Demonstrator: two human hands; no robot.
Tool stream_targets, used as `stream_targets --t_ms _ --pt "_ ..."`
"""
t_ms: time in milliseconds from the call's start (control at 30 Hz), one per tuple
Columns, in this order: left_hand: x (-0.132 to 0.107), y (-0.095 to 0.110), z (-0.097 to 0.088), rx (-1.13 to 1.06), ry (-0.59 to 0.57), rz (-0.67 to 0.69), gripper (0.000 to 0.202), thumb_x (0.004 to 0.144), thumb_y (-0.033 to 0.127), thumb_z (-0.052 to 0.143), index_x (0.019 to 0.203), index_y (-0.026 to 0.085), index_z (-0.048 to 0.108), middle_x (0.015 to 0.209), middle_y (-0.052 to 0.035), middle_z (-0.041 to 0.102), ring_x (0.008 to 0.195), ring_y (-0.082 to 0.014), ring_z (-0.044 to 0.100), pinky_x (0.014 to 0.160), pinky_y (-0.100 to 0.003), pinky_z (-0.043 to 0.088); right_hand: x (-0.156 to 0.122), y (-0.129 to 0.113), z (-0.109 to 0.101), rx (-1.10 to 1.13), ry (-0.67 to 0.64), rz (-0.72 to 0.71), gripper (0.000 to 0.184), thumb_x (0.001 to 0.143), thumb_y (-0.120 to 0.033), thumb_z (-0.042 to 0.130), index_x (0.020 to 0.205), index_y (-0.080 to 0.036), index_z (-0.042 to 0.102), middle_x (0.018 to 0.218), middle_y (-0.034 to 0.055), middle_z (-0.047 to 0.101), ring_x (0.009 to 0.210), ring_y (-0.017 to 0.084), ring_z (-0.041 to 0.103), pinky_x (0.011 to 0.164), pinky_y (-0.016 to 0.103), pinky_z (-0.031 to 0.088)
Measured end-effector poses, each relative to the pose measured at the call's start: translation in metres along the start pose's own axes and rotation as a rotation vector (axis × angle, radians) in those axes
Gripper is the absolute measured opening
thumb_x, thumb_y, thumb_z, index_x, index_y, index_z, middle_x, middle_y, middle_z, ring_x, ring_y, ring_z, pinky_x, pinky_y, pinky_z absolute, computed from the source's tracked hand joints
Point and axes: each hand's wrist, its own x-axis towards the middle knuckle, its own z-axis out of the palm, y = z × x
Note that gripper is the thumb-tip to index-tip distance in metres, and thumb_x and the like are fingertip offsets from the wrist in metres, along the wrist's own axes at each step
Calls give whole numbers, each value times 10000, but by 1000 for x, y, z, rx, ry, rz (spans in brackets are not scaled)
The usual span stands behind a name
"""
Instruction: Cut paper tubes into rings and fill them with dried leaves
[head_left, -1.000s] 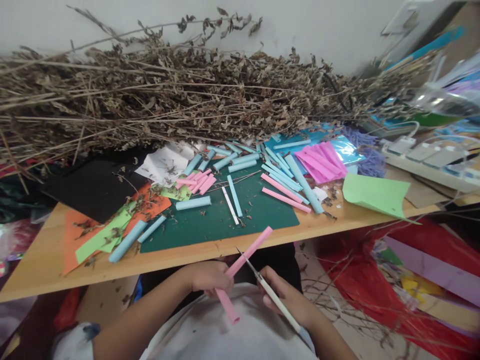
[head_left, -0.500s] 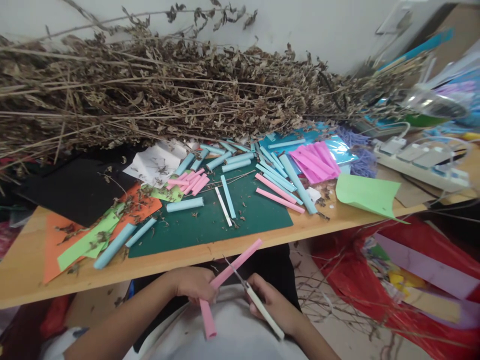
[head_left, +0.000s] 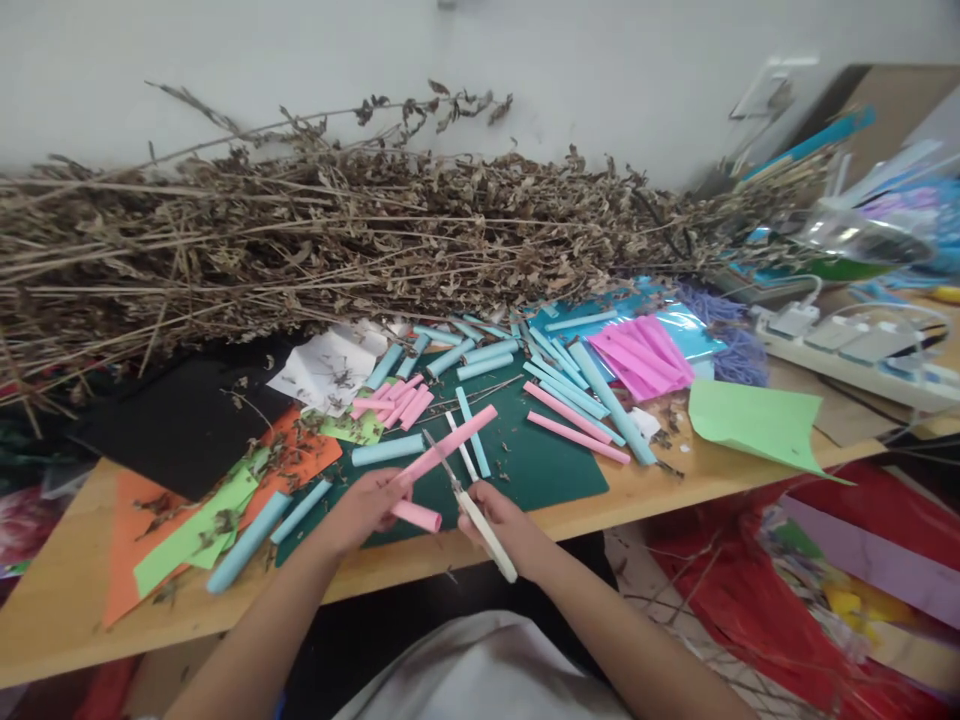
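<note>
My left hand (head_left: pixel 369 508) is closed around a rolled pink paper tube (head_left: pixel 469 430), which slants up to the right over the table's front. Below the same fingers juts a pink tube end (head_left: pixel 417 516); whether it belongs to the same roll I cannot tell. My right hand (head_left: pixel 504 525) grips white-handled scissors (head_left: pixel 489 540), with the blades pointing up-left across the pink tube. Beyond the hands, a green cutting mat (head_left: pixel 547 480) carries a light-blue tube (head_left: pixel 388 450), a thin white stick (head_left: pixel 465 455) and a cluster of short pink tubes (head_left: pixel 405 405).
Dried leafy stems (head_left: pixel 360 240) are heaped along the wall. Black sheets (head_left: pixel 187 420), orange paper (head_left: pixel 124 560) and green strips (head_left: pixel 187 530) lie left. On the right are magenta paper (head_left: pixel 641 355), a green sheet (head_left: pixel 757 420), a power strip (head_left: pixel 855 350) and a red bag (head_left: pixel 720 570) below.
Both hands, with the pink tube and scissors, have moved up and forward from the lap to over the table's front edge. The head view has tilted up slightly.
</note>
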Motion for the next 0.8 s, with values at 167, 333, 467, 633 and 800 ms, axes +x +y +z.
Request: stream_targets --t_ms 167,333,467,633,800 --pt "22 11 -18 -175 106 18 369 644 468 558 574 142 399 391 92 245 319 -9 205 335 -151 122 38 -4 16 102 77 65 370 594 -459 611 622 -204 344 385 -126 355 306 32 321 319 158 219" --pt "36 17 -32 -235 153 -22 378 624 480 559 563 163 362 358 105 216 299 -8 161 326 -153 109 56 1 22 145 122 81 420 609 -540 563 613 -208 305 406 -121 380 280 31 343 289 151 235" --pt "40 22 -45 -23 232 -27 370 669 531 454 598 177 372 377 99 198 312 -29 160 333 -169 135 52 0 21 201 127 99 427 602 -561 562 636 -200 336 446 -105 422 290 29 369 290 148 250" --pt "54 40 -63 670 353 48 358 739 480 353 633 161 478 462 28 395 412 -84 363 404 -194 240 33 0 20 300 89 121 418 605 -546 580 656 -194 361 462 -92 435 294 25 371 295 143 240" --pt "69 66 -76 1183 366 -26 316 686 430 428 583 151 534 587 -55 531 589 -172 497 514 -237 304 1 9 12 338 90 130 411 609 -541 590 691 -195 384 486 -83 424 319 14 345 312 135 230"
